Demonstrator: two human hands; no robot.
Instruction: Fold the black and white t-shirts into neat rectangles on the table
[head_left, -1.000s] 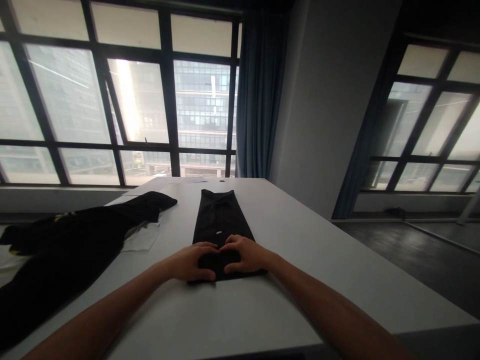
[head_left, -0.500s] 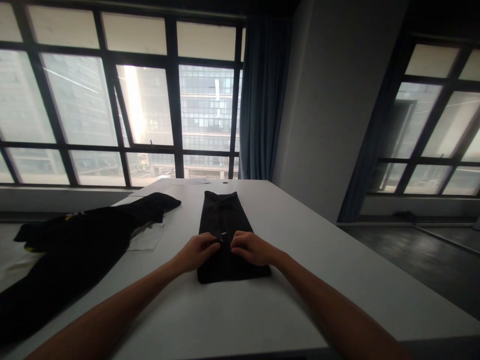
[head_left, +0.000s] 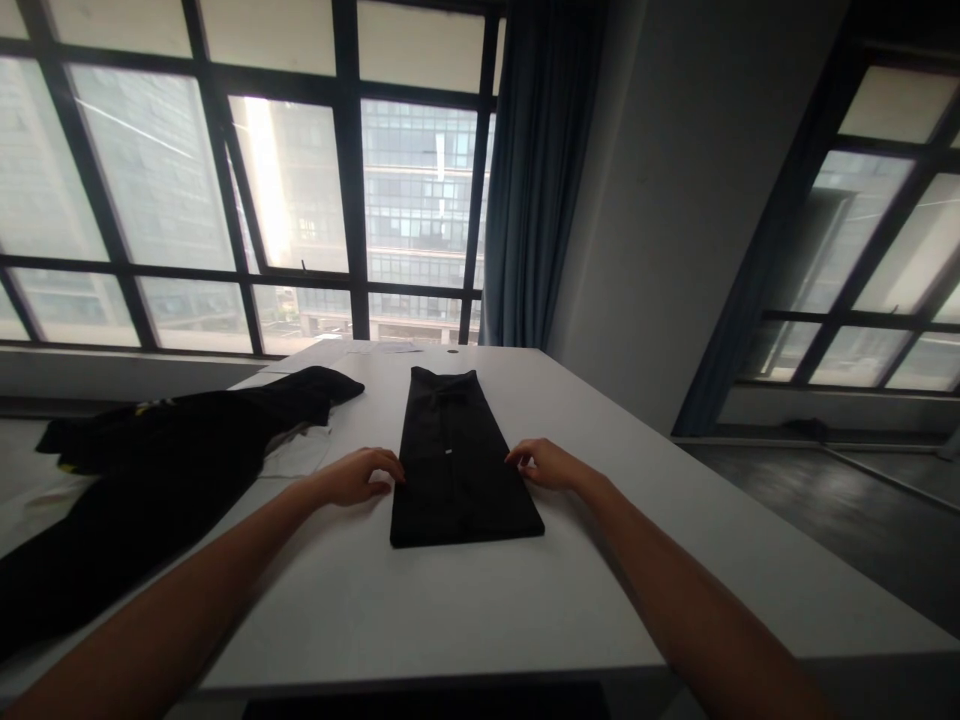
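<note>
A black garment (head_left: 472, 490), folded into a long flat panel, lies on the white table in front of me. A small white mark shows near its middle, on a lengthwise line. My left hand (head_left: 364, 474) is at the panel's left edge, fingers curved and apart, the fingertips touching the cloth. At the right edge is my right hand (head_left: 547, 465), its fingers bent and spread with the tips against the side. Neither hand appears to grip the cloth. What kind of garment it is cannot be made out.
More dark clothing (head_left: 187, 460) is heaped on the left, with white paper or cloth (head_left: 296, 453) partly under it. Papers (head_left: 390, 347) lie at the far end of the white table (head_left: 420, 620). Beyond stand windows, a blue curtain (head_left: 529, 200) and a grey pillar (head_left: 660, 220).
Both hands have moved apart from the middle of the folded garment to its two side edges, and their fingers have opened. The panel looks flatter, and the view has tilted down slightly.
</note>
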